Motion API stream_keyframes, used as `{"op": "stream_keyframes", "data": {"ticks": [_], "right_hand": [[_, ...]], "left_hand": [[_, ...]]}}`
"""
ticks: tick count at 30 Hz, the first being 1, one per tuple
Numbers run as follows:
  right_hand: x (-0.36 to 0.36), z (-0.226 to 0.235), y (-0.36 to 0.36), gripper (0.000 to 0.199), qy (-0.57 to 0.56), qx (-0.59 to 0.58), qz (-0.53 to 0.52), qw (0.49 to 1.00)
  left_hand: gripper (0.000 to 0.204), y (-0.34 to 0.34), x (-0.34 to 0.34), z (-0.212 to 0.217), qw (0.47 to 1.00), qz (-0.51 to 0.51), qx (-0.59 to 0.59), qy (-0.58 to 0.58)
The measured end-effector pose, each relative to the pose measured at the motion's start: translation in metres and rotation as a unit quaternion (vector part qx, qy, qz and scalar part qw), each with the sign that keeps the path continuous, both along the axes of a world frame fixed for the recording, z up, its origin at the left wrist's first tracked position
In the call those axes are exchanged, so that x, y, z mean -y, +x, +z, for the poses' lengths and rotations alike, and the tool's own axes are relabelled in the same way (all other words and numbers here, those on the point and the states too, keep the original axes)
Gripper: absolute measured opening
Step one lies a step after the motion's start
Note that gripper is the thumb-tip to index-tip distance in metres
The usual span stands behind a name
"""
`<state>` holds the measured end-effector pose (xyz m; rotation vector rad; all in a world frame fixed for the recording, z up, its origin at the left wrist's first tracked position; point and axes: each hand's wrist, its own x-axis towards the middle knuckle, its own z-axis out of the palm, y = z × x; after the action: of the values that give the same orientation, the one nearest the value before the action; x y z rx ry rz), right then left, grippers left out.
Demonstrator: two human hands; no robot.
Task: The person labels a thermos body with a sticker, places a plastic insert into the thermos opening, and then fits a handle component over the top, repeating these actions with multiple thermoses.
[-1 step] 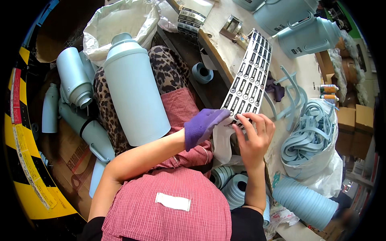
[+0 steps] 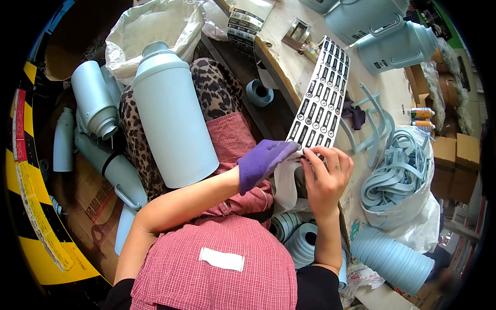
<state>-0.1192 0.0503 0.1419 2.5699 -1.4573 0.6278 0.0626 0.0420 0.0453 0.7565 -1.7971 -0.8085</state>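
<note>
Hands meet at the near end of a long label sheet (image 2: pixel 323 98) lying on the workbench (image 2: pixel 289 62): purple-gloved left hand (image 2: pixel 264 161) pinches its corner, bare right hand (image 2: pixel 325 178) curls fingertips onto it; a pale blue flask (image 2: pixel 173 119) stands on the lap.

The right hand (image 2: pixel 325 175) and purple-gloved left hand (image 2: pixel 263 160) are covering the near end of the sticker sheet (image 2: pixel 323 98), hiding which label the fingertips are gripping. The stickers' print is staying too small to make out.

Long label sheet (image 2: pixel 321 98), black stickers
</note>
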Motion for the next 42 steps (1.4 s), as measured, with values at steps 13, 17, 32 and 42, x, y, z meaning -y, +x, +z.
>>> {"op": "stream_keyframes", "data": {"ticks": [13,17,32,42], "right_hand": [[-0.013,-0.022,0.001,0.020,-0.069,0.010,0.000,0.998],[-0.011,-0.023,0.001,0.016,-0.045,0.020,0.003,0.999],[0.003,0.025,0.067,0.017,0.456,0.376,0.134,0.795],[0.108,-0.025,0.229,0.013,0.622,0.464,0.145,0.614]], "left_hand": [[0.029,-0.005,0.002,-0.004,0.967,-0.089,-0.073,0.227],[0.029,-0.005,-0.004,-0.015,0.988,-0.062,-0.034,0.138],[0.044,0.128,-0.091,0.034,0.986,0.157,-0.059,0.000],[0.043,0.234,-0.028,0.046,0.863,0.263,-0.265,0.340]]}}
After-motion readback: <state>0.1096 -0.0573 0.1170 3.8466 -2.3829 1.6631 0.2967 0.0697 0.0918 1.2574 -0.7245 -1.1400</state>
